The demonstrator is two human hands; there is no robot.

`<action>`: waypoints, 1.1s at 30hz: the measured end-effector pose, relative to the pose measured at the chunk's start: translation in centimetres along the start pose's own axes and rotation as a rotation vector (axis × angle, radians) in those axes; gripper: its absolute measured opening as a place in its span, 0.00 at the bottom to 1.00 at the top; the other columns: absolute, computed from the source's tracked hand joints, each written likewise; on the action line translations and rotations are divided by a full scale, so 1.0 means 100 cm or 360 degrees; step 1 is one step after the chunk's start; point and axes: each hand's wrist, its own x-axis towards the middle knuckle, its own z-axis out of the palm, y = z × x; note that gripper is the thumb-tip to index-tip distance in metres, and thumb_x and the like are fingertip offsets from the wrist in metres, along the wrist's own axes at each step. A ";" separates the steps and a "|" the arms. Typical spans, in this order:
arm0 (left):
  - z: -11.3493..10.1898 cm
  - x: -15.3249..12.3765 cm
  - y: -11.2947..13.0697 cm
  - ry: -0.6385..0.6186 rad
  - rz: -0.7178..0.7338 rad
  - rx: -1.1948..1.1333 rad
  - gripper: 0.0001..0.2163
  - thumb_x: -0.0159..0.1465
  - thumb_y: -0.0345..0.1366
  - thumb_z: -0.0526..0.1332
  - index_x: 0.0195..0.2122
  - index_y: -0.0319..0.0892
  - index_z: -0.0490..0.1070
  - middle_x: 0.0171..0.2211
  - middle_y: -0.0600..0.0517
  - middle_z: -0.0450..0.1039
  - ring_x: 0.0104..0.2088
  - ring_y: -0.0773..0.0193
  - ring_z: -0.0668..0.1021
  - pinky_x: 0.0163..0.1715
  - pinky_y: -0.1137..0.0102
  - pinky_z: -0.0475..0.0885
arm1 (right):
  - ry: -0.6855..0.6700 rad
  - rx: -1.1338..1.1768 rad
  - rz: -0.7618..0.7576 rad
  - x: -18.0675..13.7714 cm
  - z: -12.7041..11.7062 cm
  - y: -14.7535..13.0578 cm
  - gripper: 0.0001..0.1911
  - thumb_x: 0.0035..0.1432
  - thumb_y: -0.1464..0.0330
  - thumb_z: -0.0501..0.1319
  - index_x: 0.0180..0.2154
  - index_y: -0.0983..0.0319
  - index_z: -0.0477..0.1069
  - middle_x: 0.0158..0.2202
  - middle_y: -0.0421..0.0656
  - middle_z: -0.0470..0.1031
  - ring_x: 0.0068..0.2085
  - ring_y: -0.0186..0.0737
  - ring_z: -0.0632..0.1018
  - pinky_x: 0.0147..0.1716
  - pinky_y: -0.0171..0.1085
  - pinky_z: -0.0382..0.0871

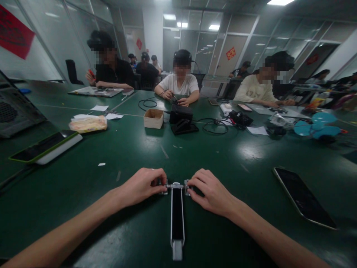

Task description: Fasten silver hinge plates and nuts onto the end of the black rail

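Observation:
On the green table in front of me lies a long, narrow piece with a pale metal frame and a black middle (177, 214). A light grey block (177, 250) forms its near end. Across its far end runs a short metal rod with a small metal bracket on each side. My left hand (146, 183) pinches the left bracket (165, 192) between thumb and fingers. The right bracket (186, 182) is held at its outer side by the fingertips of my right hand (208, 191). Fingers partly cover both brackets.
A phone (304, 197) lies to the right; a green-edged device (46, 145) stands left near a tissue pack (88, 123). Ahead are an open cardboard box (153, 119), a black stand (182, 121) and cables. A blue-bladed fan (318, 125) lies far right. Several people sit around.

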 end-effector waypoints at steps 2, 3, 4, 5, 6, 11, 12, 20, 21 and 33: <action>0.001 0.000 0.001 0.0003 -0.0009 0.0009 0.05 0.60 0.33 0.64 0.36 0.40 0.70 0.29 0.57 0.70 0.27 0.68 0.72 0.27 0.74 0.63 | -0.0001 -0.0012 0.0005 0.000 0.000 0.000 0.06 0.59 0.72 0.59 0.39 0.65 0.71 0.35 0.45 0.73 0.36 0.38 0.70 0.34 0.37 0.63; 0.001 0.000 0.001 0.0004 -0.0013 0.0010 0.05 0.60 0.33 0.64 0.36 0.40 0.70 0.29 0.57 0.70 0.27 0.68 0.71 0.27 0.74 0.63 | -0.0001 -0.0022 0.0006 0.000 0.000 0.000 0.06 0.58 0.72 0.60 0.40 0.64 0.71 0.35 0.44 0.73 0.36 0.38 0.70 0.34 0.37 0.63; 0.001 0.000 0.002 0.0003 -0.0018 0.0008 0.05 0.60 0.32 0.64 0.36 0.40 0.70 0.29 0.57 0.70 0.27 0.68 0.71 0.28 0.74 0.63 | -0.0001 -0.0034 0.0004 0.000 0.000 0.000 0.06 0.58 0.72 0.60 0.39 0.64 0.71 0.35 0.44 0.73 0.36 0.38 0.70 0.34 0.37 0.63; 0.002 0.000 0.002 0.0001 -0.0024 0.0006 0.05 0.60 0.32 0.64 0.36 0.40 0.70 0.29 0.57 0.70 0.27 0.68 0.71 0.28 0.74 0.64 | 0.0004 -0.0045 -0.0002 0.001 0.000 0.000 0.06 0.58 0.72 0.60 0.39 0.64 0.71 0.35 0.44 0.73 0.36 0.38 0.70 0.35 0.37 0.63; 0.002 0.001 0.003 0.0002 -0.0029 0.0003 0.05 0.60 0.31 0.64 0.36 0.40 0.70 0.29 0.57 0.70 0.27 0.68 0.71 0.28 0.74 0.64 | 0.0008 -0.0053 -0.0010 0.001 0.000 0.000 0.06 0.58 0.73 0.60 0.39 0.64 0.71 0.35 0.44 0.73 0.36 0.38 0.70 0.35 0.37 0.63; 0.001 0.000 0.004 -0.0003 -0.0049 -0.0058 0.05 0.59 0.32 0.64 0.36 0.41 0.70 0.30 0.57 0.70 0.28 0.68 0.71 0.30 0.73 0.65 | 0.0037 -0.0006 -0.0025 0.001 0.000 -0.001 0.05 0.58 0.73 0.60 0.39 0.65 0.71 0.35 0.45 0.73 0.36 0.38 0.70 0.34 0.37 0.63; 0.000 0.000 0.004 -0.0009 -0.0054 -0.0077 0.06 0.59 0.33 0.64 0.36 0.41 0.70 0.30 0.57 0.70 0.28 0.68 0.71 0.30 0.73 0.65 | 0.0037 0.0003 -0.0024 0.001 -0.001 -0.001 0.06 0.58 0.74 0.60 0.39 0.65 0.71 0.35 0.45 0.73 0.36 0.38 0.70 0.34 0.37 0.63; -0.001 0.000 0.006 -0.0022 -0.0084 -0.0108 0.05 0.59 0.32 0.63 0.36 0.41 0.70 0.28 0.57 0.70 0.26 0.68 0.71 0.28 0.74 0.64 | 0.0002 0.0000 -0.0006 0.001 -0.001 -0.001 0.06 0.58 0.73 0.59 0.39 0.65 0.71 0.35 0.45 0.73 0.36 0.39 0.70 0.34 0.38 0.63; -0.001 0.001 0.006 -0.0013 -0.0081 -0.0102 0.05 0.59 0.32 0.63 0.36 0.41 0.70 0.28 0.57 0.70 0.26 0.68 0.71 0.28 0.74 0.64 | 0.0007 -0.0002 -0.0011 0.001 -0.001 0.000 0.06 0.59 0.73 0.59 0.39 0.65 0.71 0.35 0.45 0.73 0.36 0.39 0.70 0.34 0.38 0.63; 0.002 -0.001 0.005 0.0001 -0.0019 0.0045 0.06 0.60 0.33 0.63 0.38 0.41 0.69 0.32 0.56 0.71 0.28 0.67 0.72 0.28 0.72 0.64 | 0.0002 -0.0006 -0.0028 0.001 0.000 0.001 0.05 0.59 0.73 0.59 0.38 0.65 0.71 0.35 0.45 0.73 0.36 0.39 0.70 0.34 0.38 0.63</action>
